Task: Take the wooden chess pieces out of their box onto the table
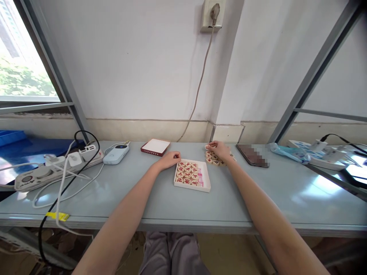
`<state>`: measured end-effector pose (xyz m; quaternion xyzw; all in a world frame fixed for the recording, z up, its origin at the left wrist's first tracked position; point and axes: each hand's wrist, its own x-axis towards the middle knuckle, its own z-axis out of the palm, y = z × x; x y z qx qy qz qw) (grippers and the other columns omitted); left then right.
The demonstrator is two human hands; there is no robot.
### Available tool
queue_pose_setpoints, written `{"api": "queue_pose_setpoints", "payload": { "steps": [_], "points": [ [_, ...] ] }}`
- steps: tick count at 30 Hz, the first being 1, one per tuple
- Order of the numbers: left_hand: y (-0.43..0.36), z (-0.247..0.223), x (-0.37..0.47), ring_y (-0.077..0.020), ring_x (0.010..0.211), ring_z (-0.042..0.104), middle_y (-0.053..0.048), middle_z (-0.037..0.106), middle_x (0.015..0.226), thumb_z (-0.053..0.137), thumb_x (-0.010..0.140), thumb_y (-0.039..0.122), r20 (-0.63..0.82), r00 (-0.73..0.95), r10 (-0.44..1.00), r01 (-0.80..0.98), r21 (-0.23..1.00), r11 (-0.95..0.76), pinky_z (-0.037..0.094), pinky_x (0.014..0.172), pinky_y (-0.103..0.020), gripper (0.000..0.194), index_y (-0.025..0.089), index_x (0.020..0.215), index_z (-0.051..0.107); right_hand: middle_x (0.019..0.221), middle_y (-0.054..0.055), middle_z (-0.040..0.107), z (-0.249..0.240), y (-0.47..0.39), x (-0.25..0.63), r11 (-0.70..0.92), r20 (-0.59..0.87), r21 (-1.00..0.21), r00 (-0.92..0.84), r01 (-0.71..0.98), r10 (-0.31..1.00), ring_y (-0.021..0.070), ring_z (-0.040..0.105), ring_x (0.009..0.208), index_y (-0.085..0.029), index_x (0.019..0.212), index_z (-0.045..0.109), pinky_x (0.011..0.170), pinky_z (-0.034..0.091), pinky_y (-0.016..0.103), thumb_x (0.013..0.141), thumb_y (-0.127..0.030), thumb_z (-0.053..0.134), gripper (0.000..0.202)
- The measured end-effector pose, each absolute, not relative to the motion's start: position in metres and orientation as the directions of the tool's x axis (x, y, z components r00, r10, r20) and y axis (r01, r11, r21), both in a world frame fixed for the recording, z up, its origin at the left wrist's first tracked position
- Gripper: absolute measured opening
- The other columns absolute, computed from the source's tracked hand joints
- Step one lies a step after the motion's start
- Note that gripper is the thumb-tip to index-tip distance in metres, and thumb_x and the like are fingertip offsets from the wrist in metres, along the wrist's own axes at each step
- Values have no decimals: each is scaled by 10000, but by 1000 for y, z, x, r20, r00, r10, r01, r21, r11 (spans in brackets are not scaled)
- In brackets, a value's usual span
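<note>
A shallow white box (206,179) lies on the table in front of me, with rows of round Chinese chess pieces (187,175) marked in red on its left side. Pink print shows on its bare right part. My left hand (169,160) has its fingers curled at the box's far left corner, gripping the edge. To the right of the box is a group of loose Chinese chess pieces (215,162), partly hidden under my right hand (220,150). The fingertips of that hand pinch a Chinese chess piece (207,147) at the group's far left.
Behind my left hand lies a red-edged box lid (155,146). A phone (252,156) and a blue plastic bag (288,152) are at the right. A white device (116,154), a power strip (28,178) and loose cables occupy the left.
</note>
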<state>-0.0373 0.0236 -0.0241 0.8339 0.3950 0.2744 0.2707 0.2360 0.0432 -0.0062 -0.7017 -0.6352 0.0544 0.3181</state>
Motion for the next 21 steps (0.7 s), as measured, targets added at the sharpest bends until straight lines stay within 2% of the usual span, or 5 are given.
{"api": "queue_pose_setpoints", "payload": {
  "steps": [4, 9, 13, 17, 21],
  "points": [
    [23, -21, -39, -155, 731, 527, -2, 581, 734, 457, 688, 264, 228, 547, 805, 502, 680, -534, 385, 664, -250, 130, 165, 690, 540, 910, 60, 674, -9, 43, 232, -5, 314, -440, 159, 898, 936, 252, 541, 965, -249, 894, 666, 877, 278, 450, 763, -456, 498, 298],
    [21, -19, -42, -158, 756, 535, -9, 588, 767, 447, 701, 269, 213, 563, 798, 485, 696, -528, 397, 686, -252, 147, 162, 706, 548, 1227, 21, 549, -13, 47, 238, 15, 407, -310, 118, 951, 906, 310, 425, 1115, -304, 870, 701, 903, 256, 517, 770, -414, 485, 262],
    [22, -19, -42, -159, 763, 535, -10, 591, 770, 450, 707, 273, 200, 565, 800, 489, 701, -520, 403, 711, -259, 154, 161, 715, 555, 1298, 29, 493, -14, 47, 242, -14, 463, -229, 121, 973, 878, 321, 398, 1139, -287, 943, 694, 931, 214, 573, 795, -339, 445, 294],
    [22, -19, -42, -161, 771, 534, -11, 594, 776, 454, 709, 279, 192, 564, 803, 491, 704, -513, 405, 723, -262, 159, 163, 725, 562, 1309, 15, 487, -12, 44, 242, 82, 419, -177, 0, 981, 908, 303, 389, 1150, -301, 1009, 668, 942, 208, 579, 843, -365, 375, 343],
    [23, -19, -41, -159, 763, 535, -9, 592, 769, 458, 708, 287, 189, 559, 807, 495, 705, -508, 405, 712, -258, 160, 165, 720, 561, 1302, 15, 491, -13, 39, 240, 168, 373, -72, -130, 983, 919, 295, 366, 1169, -320, 1000, 663, 957, 137, 621, 860, -399, 367, 337]
  ]
}}
